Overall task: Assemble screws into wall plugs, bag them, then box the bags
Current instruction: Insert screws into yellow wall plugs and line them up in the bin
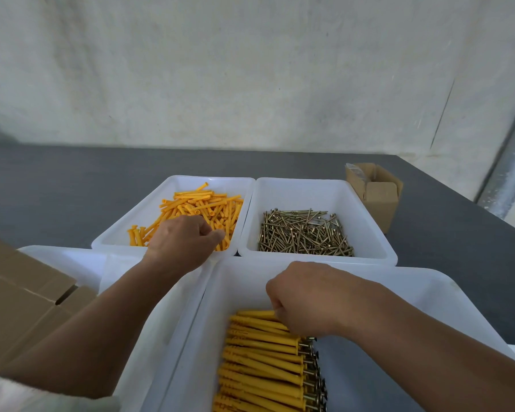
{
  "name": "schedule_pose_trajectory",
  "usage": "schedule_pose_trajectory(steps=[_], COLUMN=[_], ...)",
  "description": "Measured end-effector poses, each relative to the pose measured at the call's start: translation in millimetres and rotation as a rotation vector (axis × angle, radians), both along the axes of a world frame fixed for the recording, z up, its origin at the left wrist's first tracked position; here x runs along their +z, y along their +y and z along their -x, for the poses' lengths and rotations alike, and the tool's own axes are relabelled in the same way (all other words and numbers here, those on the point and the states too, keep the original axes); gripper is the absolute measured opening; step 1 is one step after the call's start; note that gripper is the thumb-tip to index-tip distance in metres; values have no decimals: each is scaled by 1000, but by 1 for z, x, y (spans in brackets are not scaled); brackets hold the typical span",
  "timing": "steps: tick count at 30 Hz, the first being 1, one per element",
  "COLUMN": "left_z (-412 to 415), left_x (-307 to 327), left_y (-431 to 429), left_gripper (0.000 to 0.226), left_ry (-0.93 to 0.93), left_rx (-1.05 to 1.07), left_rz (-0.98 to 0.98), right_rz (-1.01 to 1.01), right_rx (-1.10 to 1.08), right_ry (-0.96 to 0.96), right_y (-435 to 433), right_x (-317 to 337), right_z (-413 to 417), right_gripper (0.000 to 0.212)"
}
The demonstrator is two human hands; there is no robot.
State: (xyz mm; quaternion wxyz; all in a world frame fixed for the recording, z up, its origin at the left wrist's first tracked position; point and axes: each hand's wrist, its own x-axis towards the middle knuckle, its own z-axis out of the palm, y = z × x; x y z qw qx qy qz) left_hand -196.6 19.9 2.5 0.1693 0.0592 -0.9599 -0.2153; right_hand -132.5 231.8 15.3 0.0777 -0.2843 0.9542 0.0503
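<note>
My left hand (182,242) reaches into the far-left white bin (173,185) and curls its fingers and thumb into the heap of loose orange wall plugs (202,206), pinching one. My right hand (304,298) is curled over the near white bin (428,292). Its fingers grip the topmost piece in a neat row of assembled plugs with screws (262,361). The fingertips of both hands are hidden. A bin of loose brass screws (304,233) stands to the right of the plug bin.
A small open cardboard box (375,197) stands at the back right on the dark grey table (72,179). A larger cardboard box (21,295) lies at the near left, beside another white bin (72,263). A pale wall rises behind the table.
</note>
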Motion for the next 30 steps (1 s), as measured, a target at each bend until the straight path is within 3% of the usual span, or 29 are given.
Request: schedule_pose_trajectory(steps=[11,18,24,27,30], left_z=[8,15,15,15,15], left_x=[-9,-10,-9,-8,-8], left_y=[-8,-12,-10,-9,-9], left_gripper=[69,87,87,86,83], left_ry=[-301,-392,-380,-391,-391], left_rx=[-41,-73,-93,-109,-138], left_rz=[278,400,439,452,450], right_rz=[-15,-18,270,379,386], right_rx=[38,73,66,-41,-201], right_ry=[20,41,266,396,387], right_y=[-4,-4,7,20,40], right_x=[-4,-1,20,21,16], right_z=[-3,-2,9,27,44], right_gripper=[17,19,25,31,43])
